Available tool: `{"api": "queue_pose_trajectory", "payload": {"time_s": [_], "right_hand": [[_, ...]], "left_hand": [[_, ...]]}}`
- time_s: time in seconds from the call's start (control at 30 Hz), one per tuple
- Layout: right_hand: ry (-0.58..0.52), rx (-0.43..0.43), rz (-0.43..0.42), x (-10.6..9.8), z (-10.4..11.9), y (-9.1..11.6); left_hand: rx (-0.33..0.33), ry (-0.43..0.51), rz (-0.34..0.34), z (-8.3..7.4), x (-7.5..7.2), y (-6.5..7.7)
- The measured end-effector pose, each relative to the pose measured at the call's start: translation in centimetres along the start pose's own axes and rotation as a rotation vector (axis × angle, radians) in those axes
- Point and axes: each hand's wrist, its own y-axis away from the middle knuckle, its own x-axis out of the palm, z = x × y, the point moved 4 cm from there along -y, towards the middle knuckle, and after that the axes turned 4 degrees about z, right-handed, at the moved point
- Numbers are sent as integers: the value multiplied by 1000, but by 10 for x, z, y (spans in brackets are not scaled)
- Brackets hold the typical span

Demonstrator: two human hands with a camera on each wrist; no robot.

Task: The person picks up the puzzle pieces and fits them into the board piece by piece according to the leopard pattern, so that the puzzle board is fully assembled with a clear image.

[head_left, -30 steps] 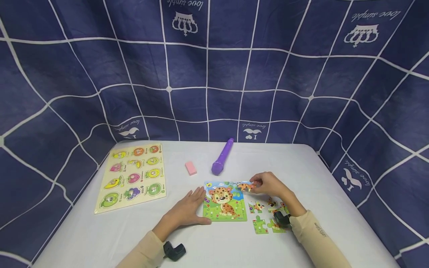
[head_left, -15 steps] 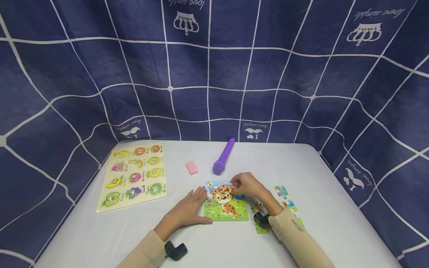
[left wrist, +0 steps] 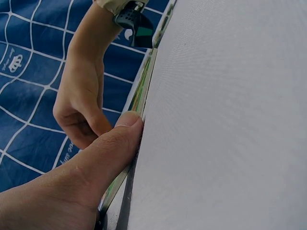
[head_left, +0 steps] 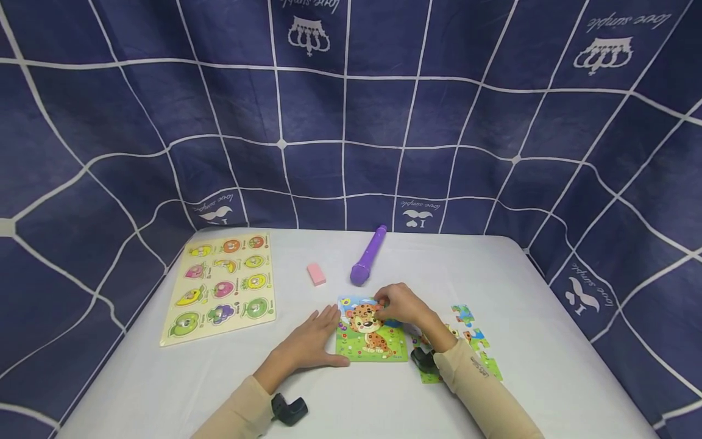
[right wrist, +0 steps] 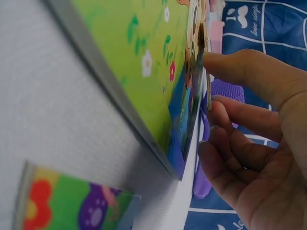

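Observation:
A jigsaw board [head_left: 367, 350] with a spotted leopard cub picture lies flat on the table. My left hand [head_left: 309, 341] rests beside its left edge, fingers spread and thumb at the lower corner. In the left wrist view the thumb of the left hand [left wrist: 81, 172] touches the board's edge. Over the upper right part of the board, my right hand [head_left: 403, 303] pinches a thin puzzle piece [right wrist: 208, 88], seen edge-on in the right wrist view between thumb and fingers. Its picture side is mostly hidden. Loose puzzle pieces [head_left: 476, 336] lie right of the board, partly under the right forearm.
A fruit peg puzzle [head_left: 219, 292] lies at the left. Behind the board are a pink block [head_left: 316, 274] and a purple toy microphone [head_left: 368, 256]. A blue checked curtain [head_left: 351, 110] stands behind and along both sides of the white table [head_left: 351, 402].
From the board's upper right corner, my right hand has moved left over the board with the puzzle piece, then nearly stopped. More loose pieces now show at the right. The left hand stays in place.

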Motion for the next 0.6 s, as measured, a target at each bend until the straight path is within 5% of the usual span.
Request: {"api": "queue_pose_trajectory", "payload": {"time_s": [0.6], "right_hand": [[35,-19,45,1,1,-6]], "left_hand": [[6,-15,-11,-2,-3,2]]}}
